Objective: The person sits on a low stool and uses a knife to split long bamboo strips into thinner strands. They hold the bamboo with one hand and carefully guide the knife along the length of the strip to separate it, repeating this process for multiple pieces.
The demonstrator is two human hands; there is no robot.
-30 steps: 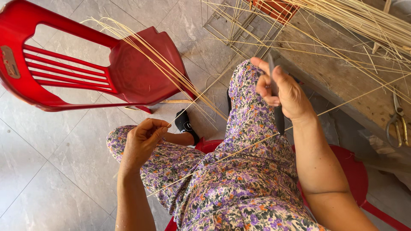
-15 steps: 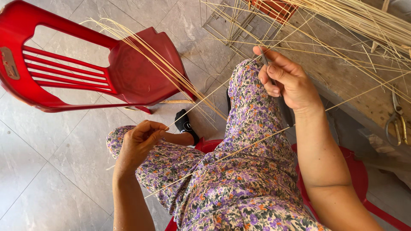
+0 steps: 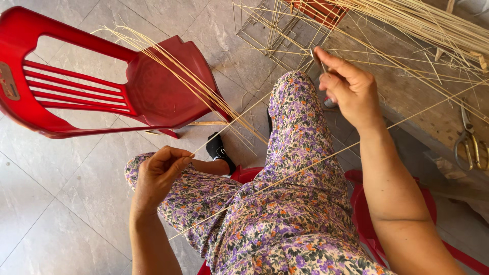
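head view: splitting a thin cane strip, left hand pinching its end, right hand gripping a small blade; next, steady even pull.

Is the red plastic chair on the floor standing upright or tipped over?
Tipped over. The red chair lies on its side on the tiled floor, its slatted back pointing left, with thin cane strips resting across its seat.

Bright even daylight, soft shadows, sharp focus, slight wide-angle bending at edges
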